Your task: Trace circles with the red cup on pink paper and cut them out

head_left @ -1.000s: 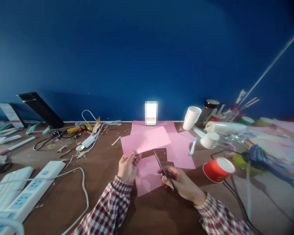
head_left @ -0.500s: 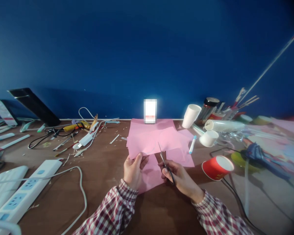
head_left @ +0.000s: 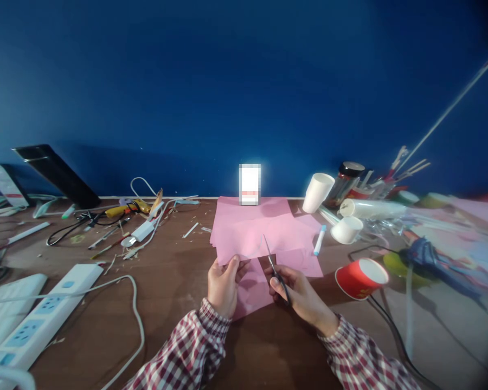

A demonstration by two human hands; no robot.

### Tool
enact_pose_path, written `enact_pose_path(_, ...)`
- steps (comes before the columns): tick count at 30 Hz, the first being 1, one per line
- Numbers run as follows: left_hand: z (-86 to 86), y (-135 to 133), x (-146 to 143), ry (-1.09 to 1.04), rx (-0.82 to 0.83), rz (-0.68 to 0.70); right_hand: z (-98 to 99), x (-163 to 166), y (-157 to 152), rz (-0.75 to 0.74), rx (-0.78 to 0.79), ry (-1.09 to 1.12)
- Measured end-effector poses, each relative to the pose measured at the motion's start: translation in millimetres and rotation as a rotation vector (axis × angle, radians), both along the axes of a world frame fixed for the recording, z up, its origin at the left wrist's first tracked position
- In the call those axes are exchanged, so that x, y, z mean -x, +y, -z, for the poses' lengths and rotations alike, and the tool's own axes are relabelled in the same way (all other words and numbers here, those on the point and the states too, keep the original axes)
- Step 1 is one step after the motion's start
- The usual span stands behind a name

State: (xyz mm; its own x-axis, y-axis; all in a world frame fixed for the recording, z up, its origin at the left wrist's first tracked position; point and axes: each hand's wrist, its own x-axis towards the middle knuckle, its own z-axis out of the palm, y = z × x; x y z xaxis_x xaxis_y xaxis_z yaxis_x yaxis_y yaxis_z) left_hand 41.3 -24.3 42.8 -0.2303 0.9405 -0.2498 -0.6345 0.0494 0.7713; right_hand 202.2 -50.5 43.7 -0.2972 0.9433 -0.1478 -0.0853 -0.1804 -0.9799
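My left hand [head_left: 224,283] pinches the near edge of a pink paper sheet [head_left: 252,234] and holds it raised above the brown table [head_left: 174,303]. My right hand [head_left: 295,290] grips small dark scissors [head_left: 273,265], blades pointing up into the sheet's lower edge just right of my left thumb. More pink sheets [head_left: 301,259] lie flat on the table beneath and behind the held one. Both wrists wear red-and-white checked sleeves.
A red paper cup [head_left: 361,278] lies on its side at the right, near white cups [head_left: 318,193], a blue-capped marker [head_left: 319,240] and a jar of brushes. White power strips [head_left: 36,319], cables and tools crowd the left. A lit phone [head_left: 249,184] leans on the blue wall.
The held sheet swung right and came to face me more squarely. The scissors moved up to its lower edge, and both hands drew a little closer together.
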Motion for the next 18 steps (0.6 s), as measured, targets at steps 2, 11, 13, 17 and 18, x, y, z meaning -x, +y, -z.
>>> enact_pose_path(2,0.5,0.2,0.2,0.007,0.004,0.0,0.8,0.5,0.2,0.005,0.004,0.004)
enact_pose_path(11,-0.6,0.3,0.3,0.014,0.02,0.013,4.8,0.8,0.0,0.05,-0.007,0.005)
enact_pose_path(13,0.2,0.4,0.4,0.014,0.021,0.026,4.5,0.7,-0.7,0.066,-0.016,-0.017)
enact_pose_path(17,1.8,0.6,0.3,0.001,0.031,0.016,3.7,1.3,-2.0,0.086,-0.027,-0.033)
enact_pose_path(18,2.0,0.6,0.2,-0.003,0.031,0.012,3.4,1.6,-2.1,0.09,-0.024,-0.032)
